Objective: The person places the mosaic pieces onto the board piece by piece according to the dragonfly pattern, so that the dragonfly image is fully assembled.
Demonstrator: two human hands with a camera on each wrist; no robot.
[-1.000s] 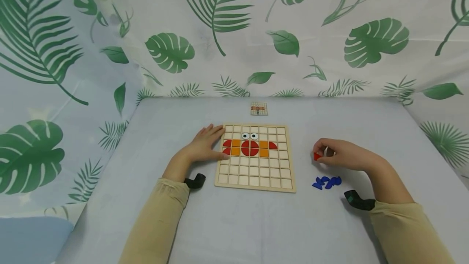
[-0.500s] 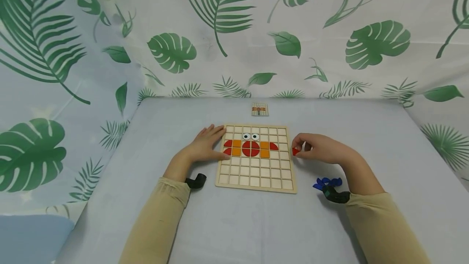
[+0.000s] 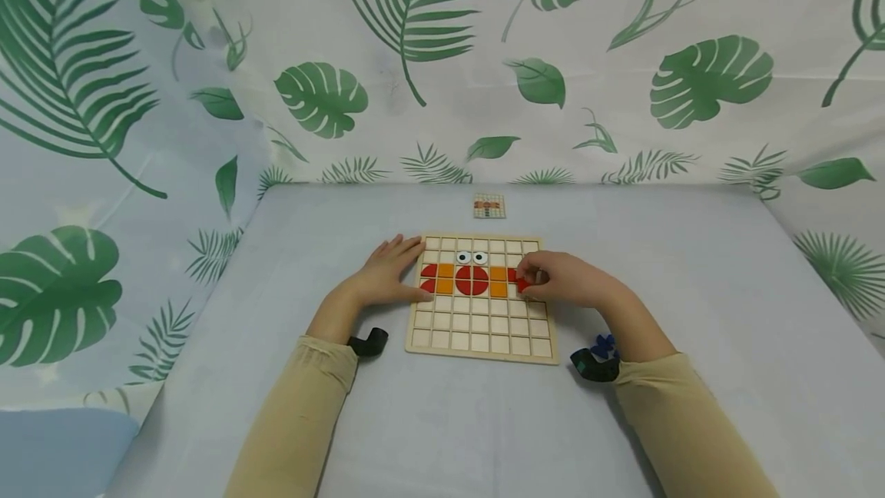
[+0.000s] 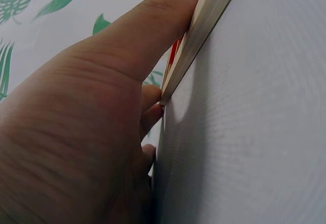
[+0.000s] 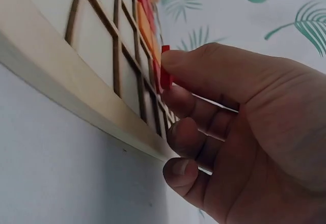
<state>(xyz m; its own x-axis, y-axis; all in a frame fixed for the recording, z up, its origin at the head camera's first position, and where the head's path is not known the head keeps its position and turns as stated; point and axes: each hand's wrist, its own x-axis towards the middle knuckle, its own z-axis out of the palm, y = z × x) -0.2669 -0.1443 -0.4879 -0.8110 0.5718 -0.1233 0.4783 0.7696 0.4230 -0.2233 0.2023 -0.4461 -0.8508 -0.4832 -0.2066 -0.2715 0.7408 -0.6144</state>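
1. The right hand [image 3: 570, 279] is pinching a small red piece [image 5: 165, 80] between thumb and index finger; the gap is narrow, just the piece's thickness, and the other fingers are curling loosely below.
2. That piece is sitting at the fingertips, over the right part of the grid board [image 3: 480, 333]; whether it is touching the board, I cannot tell. Its full outline is hiding behind the fingers.
3. Just beside those fingertips, on their left, a red quarter piece [image 3: 512, 274] is lying in the grid, then orange squares [image 3: 498, 281], and further left a red disc [image 3: 472, 280] with eye pieces [image 3: 472, 258] beyond it.
4. The left hand [image 3: 382, 275] is spreading thumb and fingers wide apart along the board's left edge, the thumb resting on the rim.
5. Blue pieces [image 3: 603, 346] are lying on the table nearer the person than the right fingers, partly hidden by the wrist camera [image 3: 596, 366]. A small patterned card [image 3: 489, 206] is lying past the board, beyond both hands' fingertips.
6. The piece is looking light, stiff and smooth, so it is probably calling for a gentle pinch on opposite edges, leaving its underside free. The board is looking rigid and flat, likely steadiest when held by its rim.
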